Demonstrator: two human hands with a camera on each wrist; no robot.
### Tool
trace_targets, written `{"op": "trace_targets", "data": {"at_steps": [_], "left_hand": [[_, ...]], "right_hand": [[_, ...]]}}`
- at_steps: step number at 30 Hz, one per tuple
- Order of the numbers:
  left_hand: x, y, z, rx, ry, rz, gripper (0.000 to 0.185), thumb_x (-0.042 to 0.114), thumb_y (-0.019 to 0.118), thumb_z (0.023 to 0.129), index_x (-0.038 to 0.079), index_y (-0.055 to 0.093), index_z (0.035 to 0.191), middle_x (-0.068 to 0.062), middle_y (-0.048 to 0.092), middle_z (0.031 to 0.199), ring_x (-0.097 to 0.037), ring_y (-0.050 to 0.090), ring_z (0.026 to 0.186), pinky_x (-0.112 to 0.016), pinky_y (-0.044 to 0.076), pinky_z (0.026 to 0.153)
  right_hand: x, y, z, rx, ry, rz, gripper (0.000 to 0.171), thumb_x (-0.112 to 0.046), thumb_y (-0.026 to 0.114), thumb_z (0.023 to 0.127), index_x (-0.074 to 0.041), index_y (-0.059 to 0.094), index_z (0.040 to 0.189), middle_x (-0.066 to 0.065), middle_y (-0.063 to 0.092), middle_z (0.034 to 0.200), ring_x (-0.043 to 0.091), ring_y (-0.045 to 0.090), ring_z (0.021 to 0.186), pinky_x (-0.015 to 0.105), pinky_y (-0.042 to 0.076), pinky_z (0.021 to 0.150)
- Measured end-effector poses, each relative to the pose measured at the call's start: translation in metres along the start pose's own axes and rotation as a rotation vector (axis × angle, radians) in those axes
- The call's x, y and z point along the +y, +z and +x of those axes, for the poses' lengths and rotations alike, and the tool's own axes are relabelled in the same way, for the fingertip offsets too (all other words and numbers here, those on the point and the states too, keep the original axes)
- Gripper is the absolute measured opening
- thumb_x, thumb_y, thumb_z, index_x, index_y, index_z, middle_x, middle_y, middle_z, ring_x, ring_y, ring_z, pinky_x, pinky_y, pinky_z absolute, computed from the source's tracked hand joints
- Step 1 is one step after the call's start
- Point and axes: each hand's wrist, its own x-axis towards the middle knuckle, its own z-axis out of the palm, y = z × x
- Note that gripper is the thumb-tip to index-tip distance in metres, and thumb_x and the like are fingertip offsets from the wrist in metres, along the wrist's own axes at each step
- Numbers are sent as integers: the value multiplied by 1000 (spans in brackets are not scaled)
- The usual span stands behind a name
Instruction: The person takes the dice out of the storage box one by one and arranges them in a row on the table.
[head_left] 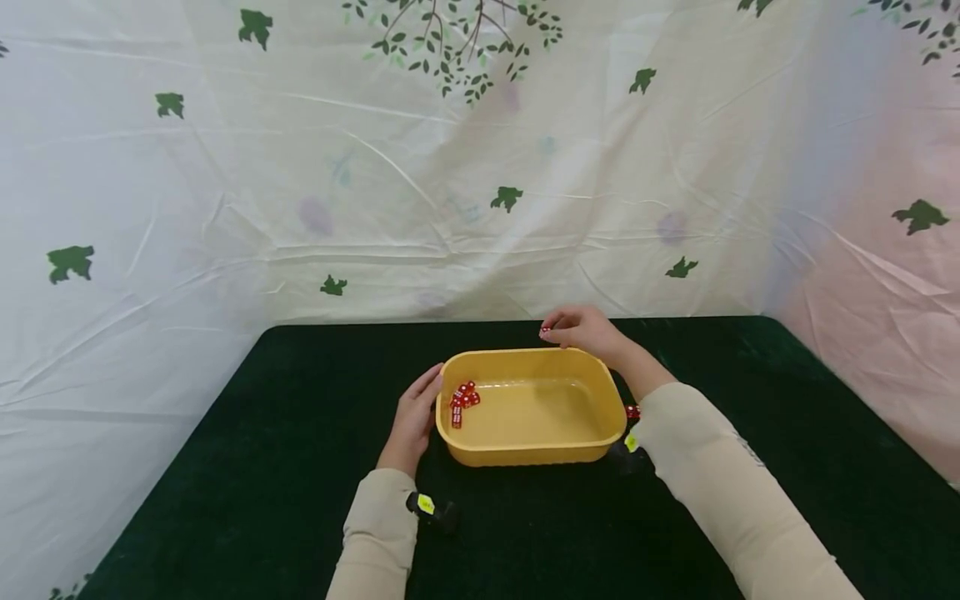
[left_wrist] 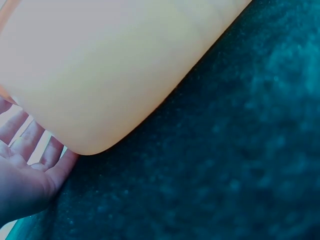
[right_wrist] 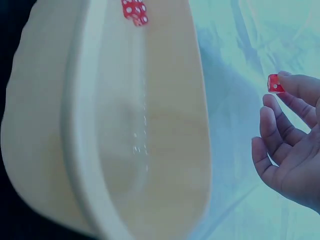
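A yellow plastic tub (head_left: pixel 525 457) stands on the dark green cloth. My left hand (head_left: pixel 412 417) lies along its left outer side; in the left wrist view the fingers (left_wrist: pixel 30 140) reach against the tub wall without curling round it. Above the far rim, my right hand (head_left: pixel 588 333) pinches a red die (right_wrist: pixel 275 84) with white dots between thumb and index finger. Its other fingers are loosely bent. Several red dice (head_left: pixel 467 394) lie clustered at the left end inside the tub.
More red dice (head_left: pixel 633 412) sit just outside the tub's right side, partly hidden by the right sleeve (head_left: pixel 712 450). A dark green cloth (head_left: pixel 315 500) covers the table. Behind it hangs a pale curtain (head_left: pixel 420 208) with leaf prints.
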Motion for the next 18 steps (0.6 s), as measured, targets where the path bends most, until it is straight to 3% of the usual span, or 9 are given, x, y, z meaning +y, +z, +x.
{"op": "trace_targets", "data": {"at_steps": [7, 18], "left_hand": [[1, 0, 2, 1, -9, 2, 38, 38, 52, 84, 23, 52, 118, 1, 43, 124, -18, 42, 109, -38, 36, 89], [0, 2, 8, 6, -6, -1, 39, 39, 53, 83, 23, 52, 118, 3, 43, 124, -16, 42, 109, -37, 35, 90]], "right_hand": [[13, -24, -10, 43, 16, -45, 29, -24, 60, 82, -2, 57, 100, 15, 57, 95, 30, 50, 81, 37, 45, 75], [47, -67, -40, 124, 87, -71, 39, -33, 57, 82, -2, 53, 105, 15, 53, 103, 29, 49, 86, 38, 43, 78]]}}
